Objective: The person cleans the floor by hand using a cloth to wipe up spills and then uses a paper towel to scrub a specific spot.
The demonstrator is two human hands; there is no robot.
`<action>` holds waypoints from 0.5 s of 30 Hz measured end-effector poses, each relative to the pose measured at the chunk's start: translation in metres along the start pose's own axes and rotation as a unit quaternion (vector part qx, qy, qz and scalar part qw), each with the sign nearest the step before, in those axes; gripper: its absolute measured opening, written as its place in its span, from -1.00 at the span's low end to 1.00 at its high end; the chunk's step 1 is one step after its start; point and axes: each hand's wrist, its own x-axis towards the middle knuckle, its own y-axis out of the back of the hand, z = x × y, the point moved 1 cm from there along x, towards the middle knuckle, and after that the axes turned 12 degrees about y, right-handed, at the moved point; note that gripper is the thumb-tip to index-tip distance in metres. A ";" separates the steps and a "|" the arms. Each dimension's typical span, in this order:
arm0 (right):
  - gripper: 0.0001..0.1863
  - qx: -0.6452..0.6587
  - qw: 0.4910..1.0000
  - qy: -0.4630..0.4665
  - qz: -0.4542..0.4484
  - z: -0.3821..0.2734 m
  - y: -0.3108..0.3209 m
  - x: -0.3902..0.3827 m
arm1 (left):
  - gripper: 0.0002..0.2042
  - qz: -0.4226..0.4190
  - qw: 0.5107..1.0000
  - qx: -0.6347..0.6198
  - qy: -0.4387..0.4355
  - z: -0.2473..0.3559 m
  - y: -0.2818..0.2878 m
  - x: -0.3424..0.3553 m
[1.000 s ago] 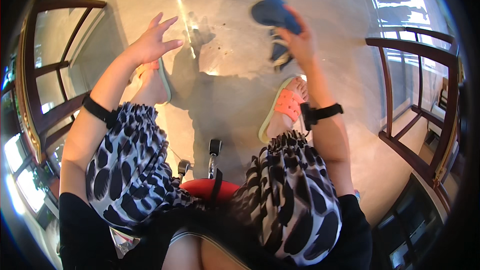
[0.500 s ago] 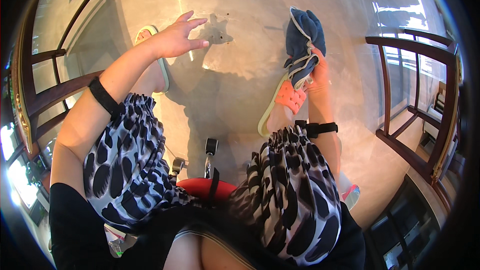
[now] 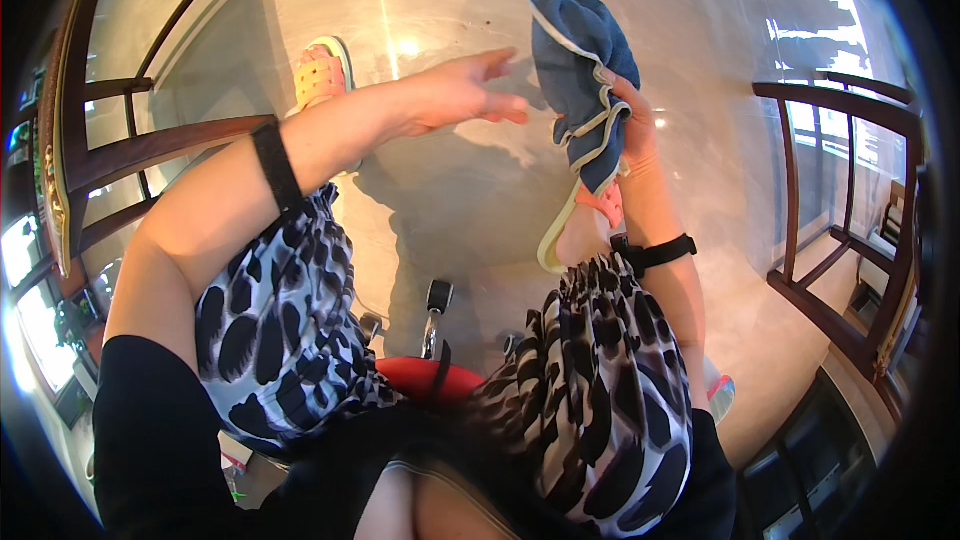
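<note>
A bunched blue cloth [image 3: 580,45] with a pale edging hangs in folds from my right hand [image 3: 635,130], whose fingers grip its right side. The cloth is above the floor and partly covers my right sandal [image 3: 603,202]. My left hand [image 3: 455,98] reaches across toward the cloth, fingers stretched out and apart, holding nothing. A gap shows between those fingertips and the cloth. The left hand is a little blurred.
Dark wooden chair frames stand at the left [image 3: 150,155] and right [image 3: 840,230]. Beneath me is a red seat [image 3: 425,378] with a wheel [image 3: 439,295] in front. My left sandal [image 3: 320,77] rests on the shiny grey floor [image 3: 450,200].
My left hand has moved right, from over the floor toward the cloth. The cloth in my right hand appears slightly higher and further left. My left foot has shifted.
</note>
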 end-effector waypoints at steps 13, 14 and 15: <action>-0.59 0.008 0.994 0.068 0.081 -0.012 0.028 -0.001 | -0.81 0.033 0.998 0.028 0.036 0.016 0.031 -0.002; -0.56 0.008 0.995 0.062 0.072 -0.010 0.049 0.000 | -0.81 0.048 0.997 0.044 0.038 0.014 0.037 -0.002; -0.56 0.002 0.995 0.066 0.077 -0.019 0.064 -0.005 | -0.81 0.055 0.996 0.060 0.035 0.015 0.035 0.002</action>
